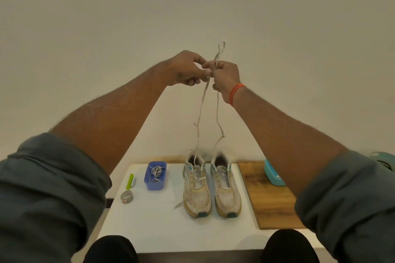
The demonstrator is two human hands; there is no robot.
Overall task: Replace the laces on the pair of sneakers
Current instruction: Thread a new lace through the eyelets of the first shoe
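Note:
Two worn white sneakers with teal trim stand side by side on the white table point(162, 224), toes toward me. The left sneaker point(196, 186) still has part of a lace through its eyelets. The right sneaker point(225, 186) shows bare eyelets. High above them, my left hand point(188, 68) and my right hand point(224, 77) meet and both pinch a dirty old lace point(201, 111). Its two strands hang down toward the shoes, and a short loop sticks up above my right hand.
A blue box point(155, 182) with coiled laces sits left of the shoes. Further left lie a green-and-white tool point(130, 181) and a tape roll point(126, 196). A wooden board point(269, 198) with a teal container point(273, 173) lies to the right. My knees show at the table's near edge.

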